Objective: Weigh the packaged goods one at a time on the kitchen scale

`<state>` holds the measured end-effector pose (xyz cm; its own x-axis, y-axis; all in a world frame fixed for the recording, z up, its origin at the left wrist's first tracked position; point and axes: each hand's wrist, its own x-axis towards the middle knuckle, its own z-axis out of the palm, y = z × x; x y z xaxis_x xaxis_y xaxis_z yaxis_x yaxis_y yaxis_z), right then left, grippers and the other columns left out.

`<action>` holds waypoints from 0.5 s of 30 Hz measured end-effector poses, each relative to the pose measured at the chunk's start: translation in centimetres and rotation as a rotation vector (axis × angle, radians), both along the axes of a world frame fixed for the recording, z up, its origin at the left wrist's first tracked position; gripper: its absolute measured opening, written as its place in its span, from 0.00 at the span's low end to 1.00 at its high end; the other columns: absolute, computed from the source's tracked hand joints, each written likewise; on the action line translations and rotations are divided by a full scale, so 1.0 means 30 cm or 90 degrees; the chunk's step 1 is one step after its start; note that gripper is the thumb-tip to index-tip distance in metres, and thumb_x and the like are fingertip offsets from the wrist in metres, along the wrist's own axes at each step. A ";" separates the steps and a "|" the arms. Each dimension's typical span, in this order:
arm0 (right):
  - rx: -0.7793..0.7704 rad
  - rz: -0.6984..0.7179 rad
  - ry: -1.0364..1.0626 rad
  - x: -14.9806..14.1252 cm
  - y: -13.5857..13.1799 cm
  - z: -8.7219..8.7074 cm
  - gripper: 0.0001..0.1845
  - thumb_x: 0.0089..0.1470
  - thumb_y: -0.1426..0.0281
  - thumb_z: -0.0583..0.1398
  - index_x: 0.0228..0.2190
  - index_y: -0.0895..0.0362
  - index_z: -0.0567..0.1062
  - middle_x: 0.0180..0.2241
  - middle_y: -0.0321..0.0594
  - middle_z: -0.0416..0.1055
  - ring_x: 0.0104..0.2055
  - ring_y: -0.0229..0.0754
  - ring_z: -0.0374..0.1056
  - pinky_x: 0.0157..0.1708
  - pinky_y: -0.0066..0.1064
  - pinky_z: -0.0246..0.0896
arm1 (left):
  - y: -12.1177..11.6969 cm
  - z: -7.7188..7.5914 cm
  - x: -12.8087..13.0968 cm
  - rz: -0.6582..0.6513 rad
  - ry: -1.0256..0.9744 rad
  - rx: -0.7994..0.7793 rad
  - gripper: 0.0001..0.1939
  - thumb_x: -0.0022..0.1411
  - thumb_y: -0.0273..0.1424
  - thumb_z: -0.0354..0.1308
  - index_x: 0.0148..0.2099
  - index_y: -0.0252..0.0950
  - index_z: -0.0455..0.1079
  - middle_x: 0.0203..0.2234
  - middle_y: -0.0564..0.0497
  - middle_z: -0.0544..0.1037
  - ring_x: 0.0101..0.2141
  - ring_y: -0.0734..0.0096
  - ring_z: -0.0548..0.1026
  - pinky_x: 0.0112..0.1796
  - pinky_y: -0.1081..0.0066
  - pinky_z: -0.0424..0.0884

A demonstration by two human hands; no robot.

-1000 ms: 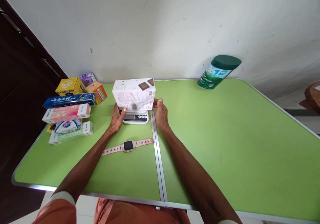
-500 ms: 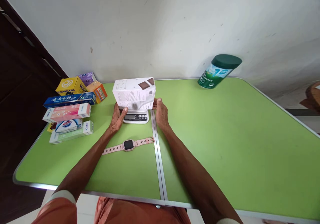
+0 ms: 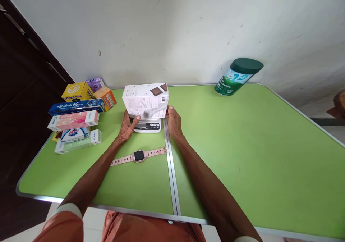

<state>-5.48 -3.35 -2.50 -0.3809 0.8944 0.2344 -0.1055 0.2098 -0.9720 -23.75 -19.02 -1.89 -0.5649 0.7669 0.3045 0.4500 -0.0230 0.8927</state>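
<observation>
A white cardboard box point(image 3: 145, 107) printed with brown squares and a barcode sits over a white kitchen scale point(image 3: 147, 129), hiding most of its platform. The scale's dark display and buttons show in front. My left hand point(image 3: 127, 127) holds the box by its lower left corner, thumb in front near the display. At the lower right corner, my right hand point(image 3: 174, 121) has its fingers against the box's side, with the fingertips partly hidden behind it. Nearer to me, a pink-strapped smartwatch point(image 3: 139, 156) lies flat, its left strap end reaching my left forearm.
Several small boxes are piled on the left, among them a blue toothpaste box point(image 3: 77, 106), a pink box point(image 3: 74, 120) and a yellow box point(image 3: 77, 91). A green canister point(image 3: 235, 77) stands by the wall. A metal seam point(image 3: 171, 177) crosses the green table point(image 3: 242, 155).
The whole view has shifted slightly. Both hands keep their places at the box, and the box and scale stay together as before.
</observation>
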 end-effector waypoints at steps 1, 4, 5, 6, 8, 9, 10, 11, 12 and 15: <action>0.009 -0.004 -0.005 0.001 0.001 -0.002 0.50 0.66 0.26 0.49 0.49 0.56 0.85 0.48 0.53 0.85 0.53 0.60 0.80 0.57 0.56 0.77 | 0.000 0.001 -0.001 -0.002 0.000 -0.004 0.48 0.69 0.69 0.60 0.74 0.39 0.66 0.69 0.32 0.74 0.72 0.40 0.71 0.75 0.39 0.64; 0.031 -0.010 -0.022 0.003 0.007 -0.011 0.49 0.67 0.27 0.48 0.50 0.55 0.84 0.51 0.54 0.84 0.54 0.61 0.79 0.60 0.59 0.75 | 0.000 0.007 -0.003 -0.009 -0.003 -0.019 0.47 0.69 0.67 0.62 0.75 0.39 0.65 0.70 0.33 0.74 0.73 0.41 0.71 0.76 0.40 0.63; 0.037 -0.009 -0.028 0.004 0.009 -0.013 0.48 0.68 0.27 0.48 0.50 0.54 0.84 0.51 0.53 0.83 0.54 0.61 0.79 0.60 0.60 0.74 | 0.000 0.008 -0.003 -0.010 -0.004 -0.022 0.47 0.69 0.67 0.63 0.75 0.38 0.65 0.70 0.33 0.74 0.73 0.41 0.71 0.76 0.40 0.62; 0.043 -0.008 -0.034 0.004 0.011 -0.015 0.47 0.68 0.27 0.47 0.50 0.53 0.84 0.51 0.53 0.83 0.54 0.61 0.78 0.60 0.60 0.74 | 0.000 0.009 -0.002 -0.009 -0.007 -0.023 0.47 0.69 0.66 0.63 0.75 0.38 0.65 0.71 0.32 0.74 0.73 0.40 0.70 0.76 0.40 0.62; 0.054 -0.008 -0.041 0.004 0.012 -0.015 0.46 0.69 0.28 0.47 0.48 0.52 0.84 0.50 0.52 0.83 0.54 0.60 0.78 0.59 0.59 0.74 | 0.000 0.010 0.000 -0.006 -0.012 -0.018 0.47 0.69 0.66 0.63 0.75 0.39 0.65 0.72 0.32 0.73 0.74 0.39 0.69 0.76 0.40 0.61; 0.058 -0.010 -0.043 0.004 0.011 -0.015 0.46 0.69 0.28 0.47 0.48 0.52 0.84 0.49 0.51 0.83 0.53 0.60 0.78 0.59 0.58 0.74 | 0.000 0.010 0.001 -0.006 -0.015 -0.015 0.47 0.70 0.66 0.63 0.75 0.39 0.64 0.72 0.32 0.72 0.75 0.39 0.69 0.76 0.40 0.61; 0.061 -0.010 -0.044 0.005 0.009 -0.013 0.46 0.69 0.28 0.46 0.47 0.51 0.84 0.48 0.50 0.82 0.52 0.59 0.77 0.58 0.57 0.74 | -0.001 0.011 0.002 -0.008 -0.017 -0.013 0.47 0.70 0.65 0.64 0.76 0.39 0.64 0.72 0.33 0.72 0.75 0.39 0.68 0.76 0.40 0.62; 0.063 -0.008 -0.045 0.005 0.007 -0.011 0.45 0.69 0.28 0.46 0.46 0.51 0.84 0.46 0.49 0.82 0.51 0.58 0.77 0.57 0.56 0.74 | -0.001 0.012 0.002 -0.011 -0.018 -0.013 0.46 0.70 0.65 0.64 0.76 0.40 0.64 0.72 0.33 0.72 0.75 0.40 0.69 0.76 0.40 0.62; 0.065 -0.006 -0.046 0.006 0.004 -0.008 0.45 0.70 0.28 0.47 0.46 0.51 0.84 0.43 0.47 0.82 0.49 0.57 0.76 0.56 0.54 0.74 | -0.002 0.014 0.003 -0.014 -0.018 -0.015 0.46 0.70 0.64 0.64 0.76 0.40 0.64 0.72 0.33 0.72 0.75 0.40 0.69 0.76 0.41 0.62; 0.070 -0.001 -0.051 0.009 -0.002 -0.003 0.43 0.70 0.29 0.47 0.44 0.50 0.83 0.39 0.44 0.80 0.44 0.55 0.74 0.53 0.52 0.74 | -0.004 0.020 0.002 -0.015 -0.013 -0.028 0.46 0.70 0.64 0.64 0.76 0.40 0.64 0.71 0.34 0.74 0.73 0.41 0.70 0.75 0.41 0.64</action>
